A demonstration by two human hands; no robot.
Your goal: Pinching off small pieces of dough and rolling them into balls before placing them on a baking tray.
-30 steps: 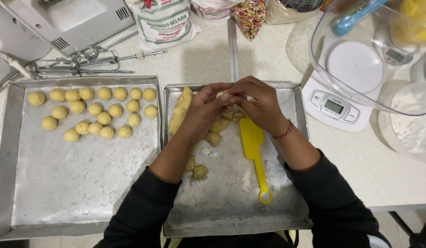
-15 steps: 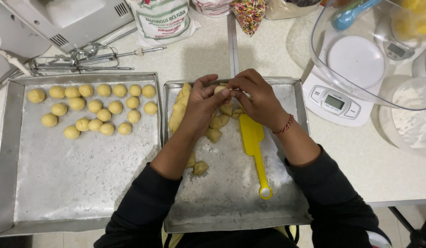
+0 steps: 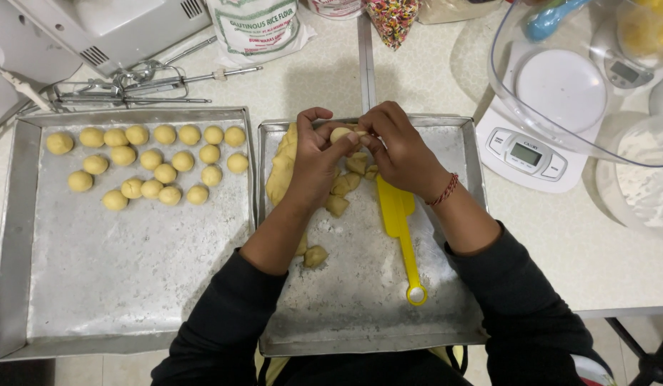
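Note:
My left hand (image 3: 313,161) and my right hand (image 3: 396,146) meet over the far end of the right metal tray (image 3: 360,314), pinching one small dough piece (image 3: 340,134) between their fingertips. Under them lie several cut dough chunks (image 3: 338,205) and a long dough log (image 3: 281,168) along the tray's left side. A yellow plastic scraper (image 3: 397,214) rests on the floured tray just below my right hand. The left metal tray (image 3: 131,286) holds several rolled dough balls (image 3: 152,157) in rows at its far end.
A white digital scale (image 3: 528,154) carries a clear glass bowl (image 3: 581,78) at the right. A bowl of flour (image 3: 642,179) sits at the far right. Mixer beaters (image 3: 131,82), a white mixer (image 3: 95,28) and a flour bag (image 3: 256,28) line the back.
Both hands stay together over the right tray; the dough piece now shows between the fingertips as the fingers shift around it. Nothing else has moved.

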